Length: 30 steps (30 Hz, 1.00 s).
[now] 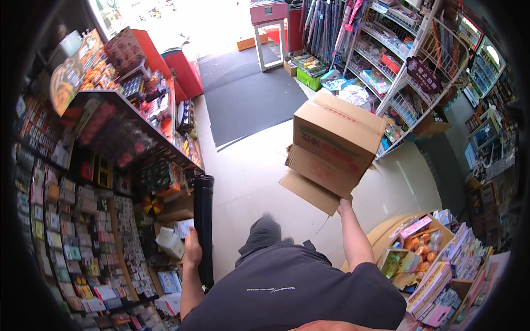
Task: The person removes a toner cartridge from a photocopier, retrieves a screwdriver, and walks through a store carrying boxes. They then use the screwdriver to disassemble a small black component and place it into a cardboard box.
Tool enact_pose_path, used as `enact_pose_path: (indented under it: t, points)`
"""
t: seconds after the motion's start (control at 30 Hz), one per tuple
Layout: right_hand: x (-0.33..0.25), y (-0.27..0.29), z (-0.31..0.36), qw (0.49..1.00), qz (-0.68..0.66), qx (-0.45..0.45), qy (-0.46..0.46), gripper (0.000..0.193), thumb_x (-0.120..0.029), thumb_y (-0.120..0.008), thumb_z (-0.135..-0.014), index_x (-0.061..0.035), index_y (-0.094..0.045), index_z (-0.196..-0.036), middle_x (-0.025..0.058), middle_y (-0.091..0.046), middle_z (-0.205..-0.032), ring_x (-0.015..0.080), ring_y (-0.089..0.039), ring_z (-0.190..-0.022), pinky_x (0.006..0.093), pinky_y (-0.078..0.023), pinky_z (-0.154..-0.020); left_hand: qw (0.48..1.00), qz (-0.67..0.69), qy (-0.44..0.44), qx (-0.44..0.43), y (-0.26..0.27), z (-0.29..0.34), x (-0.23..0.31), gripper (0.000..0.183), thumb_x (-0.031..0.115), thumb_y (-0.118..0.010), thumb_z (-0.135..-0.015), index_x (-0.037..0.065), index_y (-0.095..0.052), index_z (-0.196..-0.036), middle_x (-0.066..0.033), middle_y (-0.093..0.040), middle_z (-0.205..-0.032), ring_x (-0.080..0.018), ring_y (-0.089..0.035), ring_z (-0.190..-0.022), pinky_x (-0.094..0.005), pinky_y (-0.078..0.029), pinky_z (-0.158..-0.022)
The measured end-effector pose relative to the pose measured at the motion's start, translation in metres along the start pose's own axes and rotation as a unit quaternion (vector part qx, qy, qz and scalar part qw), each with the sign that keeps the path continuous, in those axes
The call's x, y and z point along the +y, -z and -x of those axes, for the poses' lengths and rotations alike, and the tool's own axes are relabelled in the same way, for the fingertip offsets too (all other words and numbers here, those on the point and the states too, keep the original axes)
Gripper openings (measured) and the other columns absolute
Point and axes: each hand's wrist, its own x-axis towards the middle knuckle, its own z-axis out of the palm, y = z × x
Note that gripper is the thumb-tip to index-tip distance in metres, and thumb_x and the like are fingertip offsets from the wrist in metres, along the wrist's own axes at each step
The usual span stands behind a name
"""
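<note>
My right hand grips the lower flap of a brown cardboard box. The box hangs tilted ahead and to the right, its flaps loose and red and green print on its side. On the left, my left hand is closed around the near side of a long black roll. The roll points forward, its far end showing layered edges; my left fingertips are hidden behind it. Small white boxes lie just left of that hand.
A display stand with packaged goods rises at left, above shelves of small packets. A dark mat lies toward the bright doorway. White wire racks stand at far right; a goods-filled bin sits at near right.
</note>
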Motion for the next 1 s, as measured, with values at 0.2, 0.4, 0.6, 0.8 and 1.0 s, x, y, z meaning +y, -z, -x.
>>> enact_pose_path:
  t: [0.2, 0.4, 0.6, 0.8, 1.0]
  points:
    - [-0.017, -0.140, -0.168, 1.000, -0.002, 0.010, -0.008, 0.052, -0.038, -0.073, -0.090, 0.0064, -0.062, -0.115, 0.0151, -0.067, -0.111, 0.0271, -0.067, -0.096, 0.0438, -0.058, -0.084, 0.999, 0.024, 0.046, 0.003, -0.049, -0.199, 0.034, 0.069, 0.055, -0.025, -0.108, 0.000, -0.058, -0.081, 0.0006, -0.054, -0.076, -0.0109, -0.046, -0.073, -0.0299, -0.041, -0.067]
    - [-0.050, -0.247, -0.307, 1.000, 0.021, 0.011, -0.016, 0.050, -0.036, -0.072, -0.090, 0.0037, -0.061, -0.118, 0.0144, -0.066, -0.111, 0.0268, -0.066, -0.096, 0.0451, -0.058, -0.083, 0.999, -0.046, 0.009, -0.016, -0.112, -0.385, 0.099, 0.064, 0.055, -0.026, -0.108, 0.003, -0.044, -0.075, 0.0024, -0.041, -0.073, -0.0102, -0.037, -0.070, -0.0305, -0.036, -0.063]
    - [-0.088, -0.335, -0.431, 0.999, 0.023, -0.008, -0.029, 0.046, -0.032, -0.069, -0.093, 0.0029, -0.059, -0.121, 0.0135, -0.066, -0.111, 0.0260, -0.066, -0.097, 0.0435, -0.057, -0.083, 0.997, -0.026, -0.047, -0.048, -0.163, -0.527, 0.177, 0.067, 0.049, -0.025, -0.110, -0.003, -0.063, -0.091, -0.0055, -0.062, -0.082, -0.0148, -0.055, -0.075, -0.0308, -0.045, -0.069]
    - [-0.080, -0.399, -0.607, 0.999, 0.047, -0.022, 0.007, 0.052, -0.029, -0.067, -0.093, -0.0014, -0.054, -0.136, 0.0107, -0.066, -0.109, 0.0211, -0.066, -0.087, 0.0384, -0.056, -0.075, 0.995, -0.038, 0.085, 0.025, -0.235, -0.644, 0.207, 0.063, 0.051, -0.028, -0.109, 0.000, -0.063, -0.107, -0.0079, -0.066, -0.089, -0.0167, -0.059, -0.082, -0.0310, -0.049, -0.078]
    - [-0.121, -0.416, -0.714, 0.981, 0.158, -0.034, -0.111, 0.050, -0.012, -0.057, -0.089, -0.0103, -0.057, -0.139, 0.0091, -0.069, -0.101, 0.0104, -0.050, -0.047, 0.0269, -0.039, -0.036, 0.978, 0.012, 0.203, 0.055, -0.309, -0.746, 0.269, 0.062, 0.064, -0.040, -0.101, 0.007, -0.062, -0.113, -0.0004, -0.060, -0.086, -0.0125, -0.056, -0.075, -0.0256, -0.046, -0.068]
